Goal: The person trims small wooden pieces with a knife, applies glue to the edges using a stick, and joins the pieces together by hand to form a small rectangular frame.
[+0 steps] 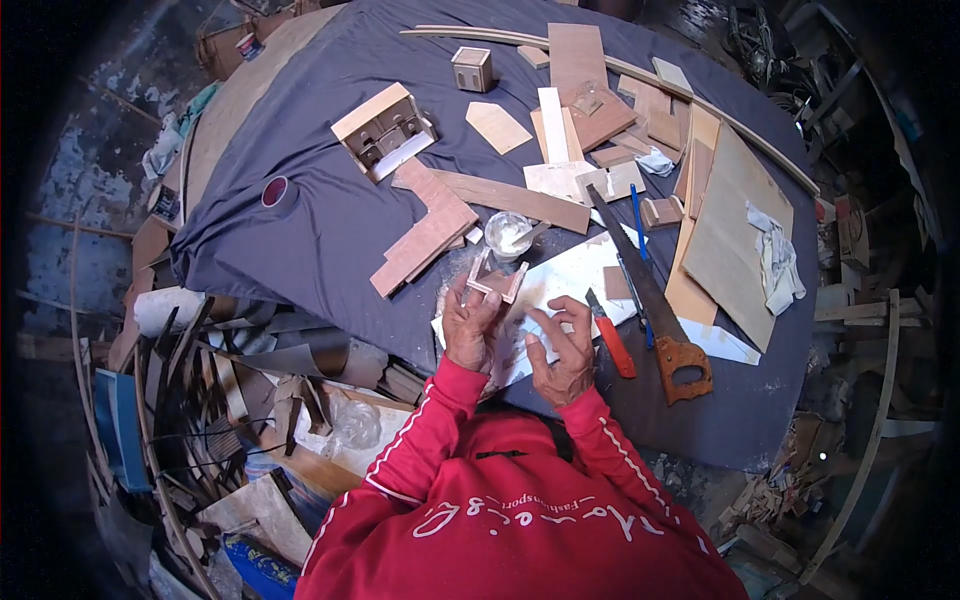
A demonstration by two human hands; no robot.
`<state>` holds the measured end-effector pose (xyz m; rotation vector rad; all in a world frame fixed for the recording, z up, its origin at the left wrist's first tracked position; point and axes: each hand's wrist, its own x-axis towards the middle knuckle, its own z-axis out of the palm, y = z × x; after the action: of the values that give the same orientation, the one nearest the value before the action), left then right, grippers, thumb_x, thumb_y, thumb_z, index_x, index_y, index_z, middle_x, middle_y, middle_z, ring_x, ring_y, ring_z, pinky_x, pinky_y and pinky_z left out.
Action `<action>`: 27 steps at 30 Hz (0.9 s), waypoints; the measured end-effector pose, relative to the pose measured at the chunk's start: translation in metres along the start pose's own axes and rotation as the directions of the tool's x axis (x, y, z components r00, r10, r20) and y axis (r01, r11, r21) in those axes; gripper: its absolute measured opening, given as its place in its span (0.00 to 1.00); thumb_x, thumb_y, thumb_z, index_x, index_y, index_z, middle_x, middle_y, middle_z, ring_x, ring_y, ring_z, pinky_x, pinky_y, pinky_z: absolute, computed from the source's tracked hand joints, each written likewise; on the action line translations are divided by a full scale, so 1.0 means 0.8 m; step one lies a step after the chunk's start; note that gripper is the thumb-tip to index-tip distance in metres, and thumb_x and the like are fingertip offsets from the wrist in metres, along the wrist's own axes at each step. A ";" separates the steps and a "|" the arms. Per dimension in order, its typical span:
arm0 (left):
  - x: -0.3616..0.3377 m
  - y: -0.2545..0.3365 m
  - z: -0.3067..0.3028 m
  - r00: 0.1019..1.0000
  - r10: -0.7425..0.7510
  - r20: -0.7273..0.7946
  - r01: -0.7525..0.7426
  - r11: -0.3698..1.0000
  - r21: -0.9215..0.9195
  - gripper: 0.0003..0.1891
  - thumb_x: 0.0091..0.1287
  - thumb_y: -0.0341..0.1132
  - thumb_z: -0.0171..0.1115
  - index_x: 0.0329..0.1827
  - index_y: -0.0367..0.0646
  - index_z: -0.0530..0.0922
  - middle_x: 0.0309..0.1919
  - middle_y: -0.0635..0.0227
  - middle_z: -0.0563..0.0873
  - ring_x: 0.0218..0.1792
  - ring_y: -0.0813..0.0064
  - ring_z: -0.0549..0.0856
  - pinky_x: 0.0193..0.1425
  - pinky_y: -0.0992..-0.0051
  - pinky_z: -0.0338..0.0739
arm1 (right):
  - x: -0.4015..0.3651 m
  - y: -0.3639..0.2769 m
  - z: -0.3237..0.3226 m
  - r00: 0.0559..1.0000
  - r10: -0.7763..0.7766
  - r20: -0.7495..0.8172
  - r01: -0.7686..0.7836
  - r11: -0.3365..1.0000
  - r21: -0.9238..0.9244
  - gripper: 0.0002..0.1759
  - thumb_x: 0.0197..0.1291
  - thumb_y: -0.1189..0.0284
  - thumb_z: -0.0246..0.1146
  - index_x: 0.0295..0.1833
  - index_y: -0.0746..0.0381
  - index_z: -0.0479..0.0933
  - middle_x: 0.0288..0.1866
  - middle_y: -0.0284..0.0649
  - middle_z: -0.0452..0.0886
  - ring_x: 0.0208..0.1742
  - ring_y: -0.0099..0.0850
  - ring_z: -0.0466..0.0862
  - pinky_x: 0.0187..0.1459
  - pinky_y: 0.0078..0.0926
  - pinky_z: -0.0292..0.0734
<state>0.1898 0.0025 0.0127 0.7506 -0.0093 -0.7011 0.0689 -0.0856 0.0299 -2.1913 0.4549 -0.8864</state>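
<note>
My left hand grips a small three-sided wooden frame by its near side, with the frame's open side facing away from me. Just right of it, my right hand hovers over a white board, its fingers bent but apart and nothing visible in them. Beyond the frame stands a clear tub of white paste with a flat stick resting in it. A red-handled utility knife lies to the right of my right hand. A handsaw with a wooden handle lies farther right.
Dark cloth covers the table. A stepped wooden piece, a small box-like wooden model and a wooden cube lie beyond my hands. Plywood sheets are stacked at right. A tape roll sits left; scrap wood crowds the floor.
</note>
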 end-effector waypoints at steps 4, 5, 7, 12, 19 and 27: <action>0.002 0.003 -0.003 0.986 -0.150 0.070 0.161 0.969 -0.185 0.28 0.69 0.26 0.58 0.71 0.36 0.60 0.62 0.50 0.75 0.62 0.55 0.78 0.68 0.59 0.75 | 0.014 0.007 -0.009 0.975 0.217 0.054 -0.223 0.959 0.175 0.23 0.56 0.78 0.64 0.60 0.61 0.77 0.51 0.41 0.75 0.44 0.31 0.79 0.32 0.22 0.76; 0.001 0.003 -0.003 0.980 -0.172 0.099 0.189 0.962 -0.198 0.27 0.70 0.28 0.57 0.71 0.36 0.60 0.62 0.50 0.75 0.63 0.54 0.77 0.68 0.58 0.74 | 0.019 0.009 -0.010 0.966 0.252 0.051 -0.257 0.936 0.241 0.24 0.56 0.78 0.64 0.61 0.61 0.77 0.51 0.41 0.75 0.45 0.31 0.79 0.33 0.22 0.77; 0.000 0.004 -0.003 0.965 -0.212 0.156 0.243 0.945 -0.221 0.26 0.72 0.31 0.55 0.71 0.36 0.60 0.63 0.49 0.75 0.63 0.53 0.77 0.68 0.56 0.73 | 0.028 0.013 -0.011 0.946 0.321 0.052 -0.317 0.874 0.368 0.25 0.56 0.79 0.64 0.62 0.61 0.76 0.51 0.42 0.75 0.45 0.31 0.79 0.33 0.21 0.77; 0.001 0.003 -0.005 0.945 -0.277 0.176 0.314 0.917 -0.244 0.25 0.74 0.36 0.53 0.70 0.34 0.63 0.64 0.47 0.74 0.64 0.51 0.76 0.71 0.53 0.69 | 0.042 0.010 -0.025 1.000 0.003 -0.001 -0.003 0.998 0.067 0.25 0.53 0.77 0.63 0.59 0.59 0.79 0.53 0.44 0.75 0.48 0.39 0.78 0.40 0.31 0.77; 0.002 0.005 -0.001 0.938 -0.301 0.170 0.340 0.896 -0.285 0.25 0.75 0.36 0.51 0.71 0.35 0.61 0.65 0.47 0.73 0.65 0.50 0.75 0.71 0.55 0.70 | 0.034 -0.003 -0.014 0.996 -0.070 0.061 0.075 0.994 -0.074 0.26 0.52 0.73 0.63 0.60 0.48 0.81 0.61 0.46 0.70 0.58 0.44 0.73 0.50 0.37 0.75; 0.003 0.003 -0.001 0.948 -0.269 0.170 0.308 0.909 -0.281 0.25 0.75 0.35 0.51 0.70 0.33 0.61 0.65 0.45 0.73 0.66 0.50 0.74 0.71 0.56 0.70 | 0.027 0.008 -0.008 0.995 -0.084 0.049 0.092 0.973 -0.211 0.24 0.54 0.70 0.63 0.59 0.49 0.81 0.65 0.48 0.67 0.61 0.46 0.70 0.56 0.41 0.71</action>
<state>0.1933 0.0025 0.0127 0.4108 0.0936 -1.0081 0.0791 -0.1050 0.0389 -2.4371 0.4545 -0.8735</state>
